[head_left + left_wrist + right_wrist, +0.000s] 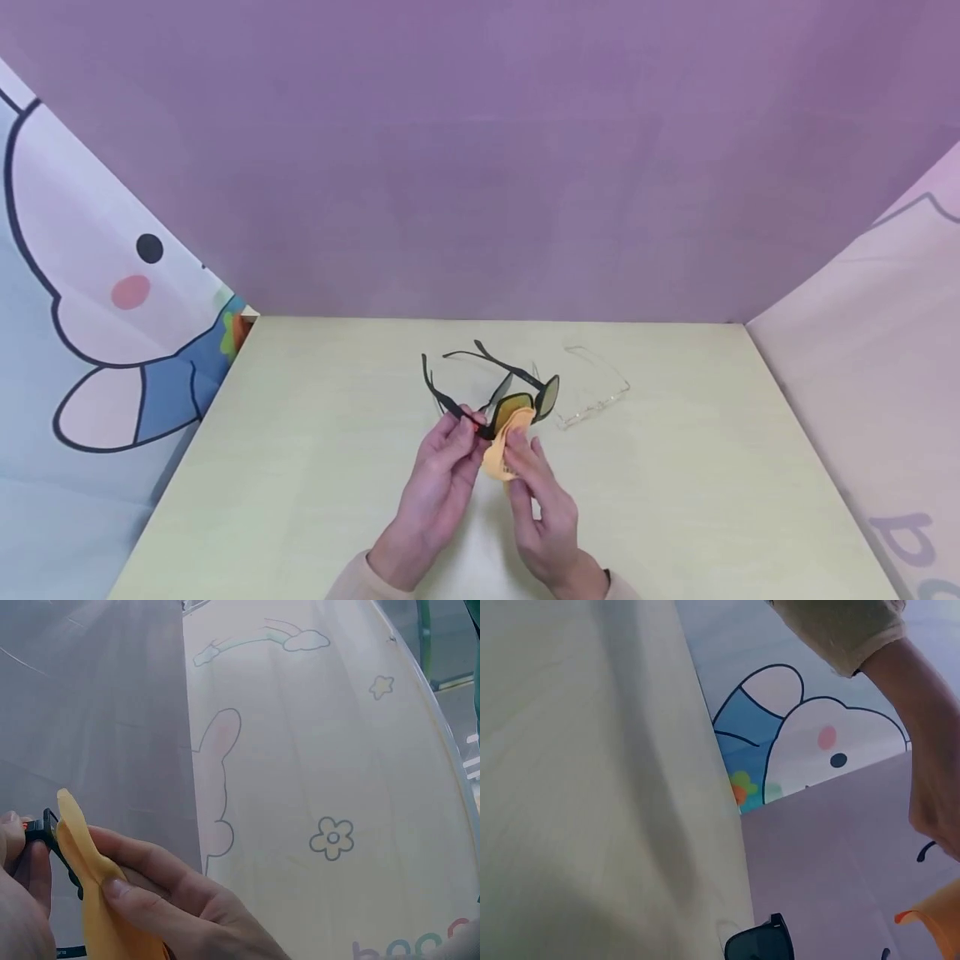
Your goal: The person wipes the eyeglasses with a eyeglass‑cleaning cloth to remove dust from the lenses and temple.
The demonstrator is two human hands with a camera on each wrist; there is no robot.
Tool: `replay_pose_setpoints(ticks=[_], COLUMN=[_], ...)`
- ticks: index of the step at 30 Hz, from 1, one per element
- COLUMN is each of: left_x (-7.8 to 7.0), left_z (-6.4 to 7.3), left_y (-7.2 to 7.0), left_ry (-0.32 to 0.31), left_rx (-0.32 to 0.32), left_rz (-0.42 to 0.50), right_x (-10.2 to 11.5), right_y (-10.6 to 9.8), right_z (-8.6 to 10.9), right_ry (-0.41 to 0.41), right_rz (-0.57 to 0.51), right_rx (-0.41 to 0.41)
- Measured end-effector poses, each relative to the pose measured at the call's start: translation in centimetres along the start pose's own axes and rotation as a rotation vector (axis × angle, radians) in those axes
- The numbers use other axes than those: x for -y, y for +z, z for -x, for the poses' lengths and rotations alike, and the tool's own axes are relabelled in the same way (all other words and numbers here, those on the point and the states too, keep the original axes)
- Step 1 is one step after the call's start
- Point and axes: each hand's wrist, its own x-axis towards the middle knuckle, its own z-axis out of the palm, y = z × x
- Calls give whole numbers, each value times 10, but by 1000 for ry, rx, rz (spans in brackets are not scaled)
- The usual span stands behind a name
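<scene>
My left hand (442, 475) grips black-framed sunglasses by the corner where a temple meets the front. Their yellowish lens (512, 408) faces up toward the head camera, partly covered by a yellow-orange cloth (497, 457). The cloth is pinched between thumb and fingers of my right hand (546, 512), its folded edge against the lens. From the left wrist view, the cloth (101, 900) stands between the black frame (64, 855) and my right hand. Just behind the cloth in the head view, another dark-rimmed lens (550, 398) shows, with a black temple (510, 367) running back from it.
Thin wire-framed glasses (596, 408) lie on the pale tabletop (712, 467) to the right of my hands. A dark lens (761, 943) appears low in the right wrist view. A purple backdrop (480, 167) rises behind the table, with printed cloth sides left and right.
</scene>
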Motion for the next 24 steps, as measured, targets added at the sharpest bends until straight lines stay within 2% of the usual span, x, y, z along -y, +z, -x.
replay_pose_setpoints(ticks=[4, 9, 11, 13, 15, 18, 21, 24], left_x=[0, 1, 0, -1, -2, -3, -3, -3], left_z=[1, 0, 0, 0, 1, 2, 2, 2], left_y=[-2, -3, -3, -4, -4, -6, -7, -6], left_ry=[9, 32, 27, 25, 27, 26, 24, 16], left_rx=[18, 49, 44, 35, 26, 27, 38, 47], left_rz=[6, 15, 18, 17, 13, 14, 20, 35], right_x=[6, 8, 4, -2, -11, -24, -34, -36], right_y=[0, -2, -4, -9, -16, -28, -37, -39], right_z=[-6, -15, -18, -20, -19, -16, -14, -11], right_ry=[8, -26, -36, -21, 25, 154, 304, 424], right_rz=[-18, -83, -118, -148, -143, -73, 11, 51], right_rx=[11, 33, -4, -76, -171, -287, -299, -233])
